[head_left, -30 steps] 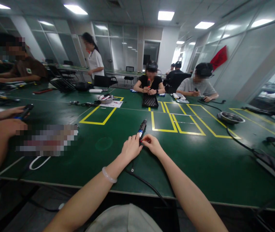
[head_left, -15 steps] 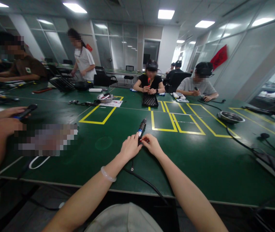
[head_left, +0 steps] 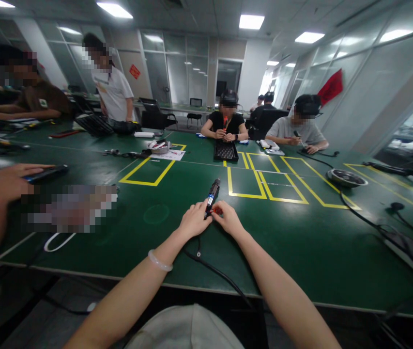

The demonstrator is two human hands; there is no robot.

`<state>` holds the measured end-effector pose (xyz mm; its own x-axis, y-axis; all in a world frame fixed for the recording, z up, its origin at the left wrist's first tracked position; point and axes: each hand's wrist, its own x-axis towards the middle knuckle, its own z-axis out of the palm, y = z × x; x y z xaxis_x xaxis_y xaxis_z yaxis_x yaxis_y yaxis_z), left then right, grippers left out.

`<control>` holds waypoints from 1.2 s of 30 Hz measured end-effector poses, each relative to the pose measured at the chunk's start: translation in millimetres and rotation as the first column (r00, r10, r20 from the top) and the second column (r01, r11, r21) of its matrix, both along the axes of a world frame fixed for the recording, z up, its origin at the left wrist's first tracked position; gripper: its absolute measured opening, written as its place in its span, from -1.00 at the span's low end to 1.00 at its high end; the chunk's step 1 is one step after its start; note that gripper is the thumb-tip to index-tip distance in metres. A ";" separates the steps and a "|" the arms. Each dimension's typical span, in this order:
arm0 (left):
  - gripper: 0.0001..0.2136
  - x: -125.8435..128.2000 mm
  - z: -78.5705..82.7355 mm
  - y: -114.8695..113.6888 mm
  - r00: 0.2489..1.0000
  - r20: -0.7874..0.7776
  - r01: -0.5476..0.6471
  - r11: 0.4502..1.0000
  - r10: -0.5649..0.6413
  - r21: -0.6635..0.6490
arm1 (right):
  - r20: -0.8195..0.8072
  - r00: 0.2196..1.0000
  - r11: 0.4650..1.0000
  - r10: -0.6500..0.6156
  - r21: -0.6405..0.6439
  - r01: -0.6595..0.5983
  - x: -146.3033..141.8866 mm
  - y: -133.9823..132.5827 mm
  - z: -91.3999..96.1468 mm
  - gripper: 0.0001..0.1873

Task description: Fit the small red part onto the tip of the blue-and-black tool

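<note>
A black, wand-shaped device (head_left: 213,190) with a blue section lies on the green table in front of me, its tip pointing away. My left hand (head_left: 193,220) is closed over its near end and steadies it. Close beside it, my right hand (head_left: 229,218) pinches a small red piece (head_left: 218,211) against the device's right side; the fingers partly hide it, so its kind is unclear. From under my left hand a black cable (head_left: 221,274) runs over the front table edge. A small ring terminal (head_left: 198,254) shows next to the cable.
At left, a co-worker's hands (head_left: 6,186) hold a similar dark device (head_left: 48,172). A blurred-out item (head_left: 71,208) lies between us. Yellow tape rectangles (head_left: 248,196) mark the table ahead. A round metal dish (head_left: 347,177) and cables are at right. Co-workers sit opposite near a black tray (head_left: 225,151).
My hands stay at the device with only slight shifts; more of the red piece shows at my right fingers. The left co-worker's device has moved right, and the standing person leans left.
</note>
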<state>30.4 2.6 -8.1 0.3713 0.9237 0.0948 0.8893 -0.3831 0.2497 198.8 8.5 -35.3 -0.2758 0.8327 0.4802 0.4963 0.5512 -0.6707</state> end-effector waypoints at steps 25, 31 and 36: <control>-0.40 2.4 0.8 -1.7 1.000 -0.028 -0.010 0.999 0.012 0.037 | 0.131 0.990 0.999 -0.049 -0.006 0.050 -4.1 -5.6 7.2 -0.86; -0.49 8.5 6.5 -4.0 0.998 -0.061 -0.026 0.996 0.031 0.083 | 0.155 0.986 0.998 -0.057 0.012 0.056 -5.9 -12.0 13.2 -0.83; -0.59 14.6 10.7 -4.9 0.992 -0.099 -0.066 0.992 0.077 0.104 | 0.167 0.983 0.997 -0.074 0.028 0.070 -5.9 -12.5 13.3 -0.87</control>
<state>45.1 -2.3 2.5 0.3172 0.9359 0.1531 0.9343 -0.3360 0.1188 192.8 -4.0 -22.1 -0.2936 0.8431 0.4506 0.6397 0.5235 -0.5628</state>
